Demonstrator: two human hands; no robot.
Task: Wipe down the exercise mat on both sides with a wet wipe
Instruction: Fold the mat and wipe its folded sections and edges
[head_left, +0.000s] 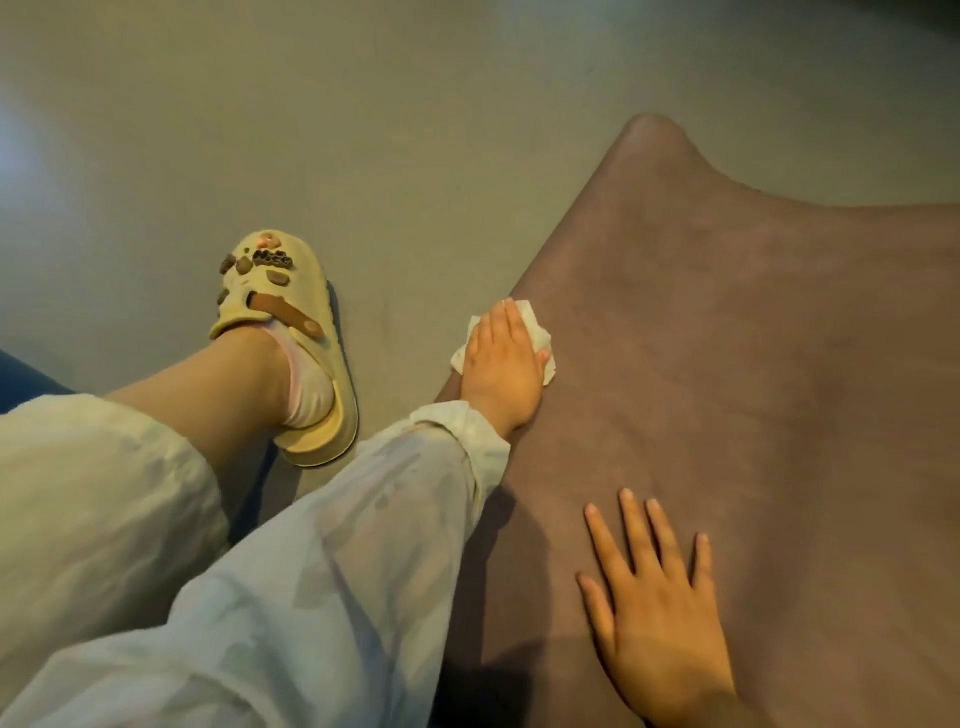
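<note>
Head view: steep downward, close over mat, floor.

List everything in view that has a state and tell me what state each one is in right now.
Exercise mat: spread on the floor, far corner curled up.
Wet wipe: crumpled, pressed flat on the mat's left edge.
Left hand: fingers straight, pressing the wipe.
Right hand: flat, fingers spread, resting on the mat.
Clog: worn on a foot, on the floor.

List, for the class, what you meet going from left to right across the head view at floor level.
Clog sandal on the foot → wet wipe under the left hand at the mat's edge → right hand flat on the exercise mat.
</note>
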